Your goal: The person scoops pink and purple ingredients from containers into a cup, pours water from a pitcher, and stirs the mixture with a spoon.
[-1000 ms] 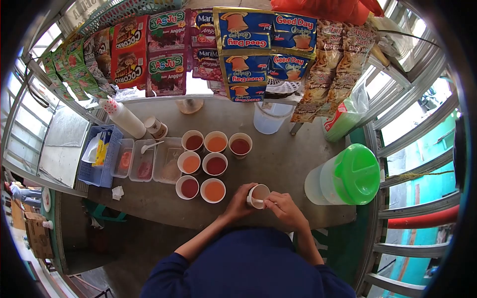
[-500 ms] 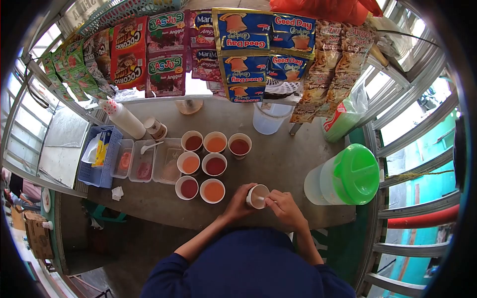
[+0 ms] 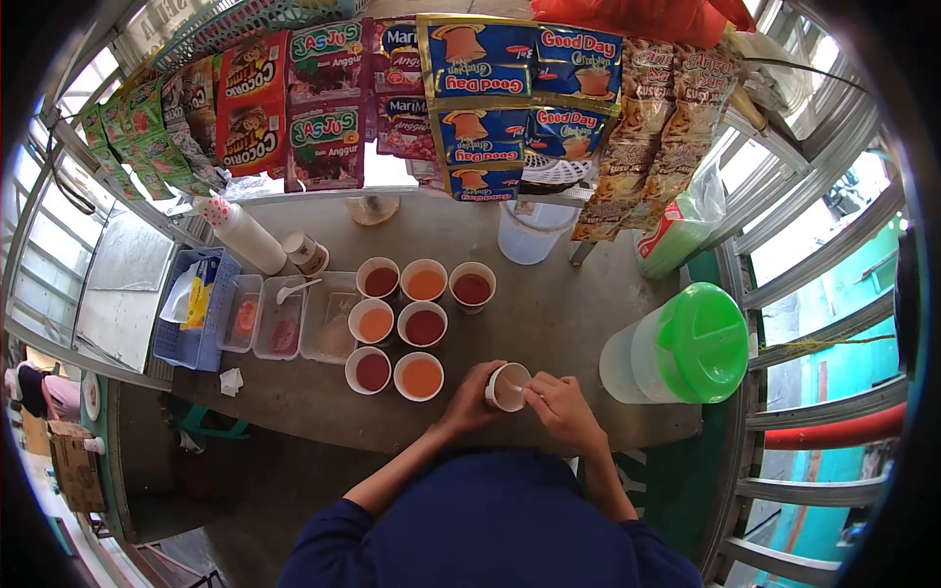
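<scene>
My left hand (image 3: 472, 397) is wrapped round the side of a paper cup (image 3: 509, 386) near the front of the table. Pale brownish contents show inside it. Closed fingers of my right hand (image 3: 561, 406) grip the white handle of a spoon (image 3: 519, 388) that dips into this cup; its lower end is hidden. Up and to the left of my hands stand several filled paper cups, some with dark red drink (image 3: 425, 327), others with orange drink (image 3: 420, 377).
Clear tubs (image 3: 330, 316) with powder and a white spoon (image 3: 298, 290) stand left, beside a blue basket (image 3: 195, 323). A green-lidded jug (image 3: 698, 343) is right, a clear bucket (image 3: 534, 233) behind. Stacked cups (image 3: 243, 235) lean back left. Drink sachets (image 3: 524, 108) hang overhead.
My right hand and the spoon have shifted very slightly at the cup, while my left hand holds its place. At the far left edge, a person in the background has moved.
</scene>
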The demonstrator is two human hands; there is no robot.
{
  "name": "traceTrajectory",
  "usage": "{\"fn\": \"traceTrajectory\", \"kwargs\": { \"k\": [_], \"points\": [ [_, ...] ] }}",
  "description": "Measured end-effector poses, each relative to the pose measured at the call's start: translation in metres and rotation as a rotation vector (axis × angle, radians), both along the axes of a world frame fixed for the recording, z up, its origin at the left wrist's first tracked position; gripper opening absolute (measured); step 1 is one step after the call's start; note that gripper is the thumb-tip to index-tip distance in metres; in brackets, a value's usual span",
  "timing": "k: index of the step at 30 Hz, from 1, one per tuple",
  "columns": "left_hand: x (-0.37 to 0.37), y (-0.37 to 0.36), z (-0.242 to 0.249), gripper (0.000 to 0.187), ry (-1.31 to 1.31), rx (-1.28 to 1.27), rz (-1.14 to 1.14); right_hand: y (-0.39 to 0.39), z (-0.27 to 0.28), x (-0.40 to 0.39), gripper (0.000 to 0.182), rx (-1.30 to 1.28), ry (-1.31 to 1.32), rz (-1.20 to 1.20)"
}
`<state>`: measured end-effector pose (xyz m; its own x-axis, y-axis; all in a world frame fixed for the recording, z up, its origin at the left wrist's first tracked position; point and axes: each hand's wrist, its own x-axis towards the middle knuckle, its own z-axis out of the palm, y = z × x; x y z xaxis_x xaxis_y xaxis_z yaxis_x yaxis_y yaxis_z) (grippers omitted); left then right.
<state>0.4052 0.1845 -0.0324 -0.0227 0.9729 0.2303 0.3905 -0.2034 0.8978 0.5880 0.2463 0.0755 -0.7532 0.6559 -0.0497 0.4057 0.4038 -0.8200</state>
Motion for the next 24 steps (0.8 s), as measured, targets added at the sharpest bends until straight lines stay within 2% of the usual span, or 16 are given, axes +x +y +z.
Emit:
{"fn": "traceTrajectory", "kwargs": {
  "k": [1,2,4,5,7,8,10,11,13,14,16,17,18,19,21,24],
  "points": [
    [0.001,0.0,0.0,0.075,-0.001,0.001,0.001,0.0,0.002,-0.001,0.022,0.143,-0.081,-0.004],
    [0.001,0.0,0.0,0.075,-0.011,-0.002,-0.002,0.001,0.0,0.0,0.022,0.144,-0.08,-0.001],
    [0.0,-0.001,0.001,0.075,-0.02,-0.008,-0.005,0.003,-0.006,0.002,0.022,-0.117,0.093,0.044],
    [0.0,0.0,0.001,0.075,-0.015,-0.01,0.002,0.002,-0.004,0.002,0.022,-0.118,0.092,0.042],
    [0.002,0.0,0.002,0.075,-0.012,-0.01,0.005,0.0,0.003,-0.001,0.023,0.153,-0.097,0.007],
    [0.002,0.0,0.002,0.074,-0.019,-0.003,0.004,0.002,0.0,0.001,0.023,0.155,-0.096,0.008],
    [0.0,-0.001,0.002,0.073,-0.024,0.003,0.008,0.004,-0.012,0.004,0.022,-0.131,0.088,0.067],
    [0.001,0.0,0.003,0.072,-0.018,0.003,0.017,0.003,-0.008,0.002,0.022,-0.132,0.088,0.067],
    [0.003,0.0,0.003,0.072,-0.015,0.003,0.019,-0.001,0.004,0.0,0.02,0.117,-0.138,-0.01],
    [0.003,0.0,0.003,0.072,-0.022,0.006,0.018,0.0,0.004,0.002,0.02,0.118,-0.139,-0.01],
    [0.001,-0.003,-0.004,0.073,-0.025,0.009,0.024,0.002,0.002,0.005,0.018,-0.16,-0.021,0.089],
    [0.0,-0.005,-0.018,0.073,-0.041,0.114,0.04,0.0,0.003,0.003,0.018,-0.161,-0.02,0.09],
    [0.0,-0.005,-0.023,0.073,-0.059,0.218,0.052,-0.003,0.007,0.0,0.018,-0.023,-0.005,0.044],
    [0.001,-0.005,-0.029,0.073,-0.062,0.217,0.045,-0.006,0.01,-0.001,0.019,0.114,0.007,-0.006],
    [0.0,-0.003,-0.028,0.072,-0.182,0.296,0.116,-0.009,0.011,-0.002,0.018,0.159,-0.027,-0.001],
    [0.0,0.002,-0.02,0.072,-0.199,0.343,0.152,-0.011,0.013,-0.004,0.018,0.159,-0.025,0.065]
  ]
}}
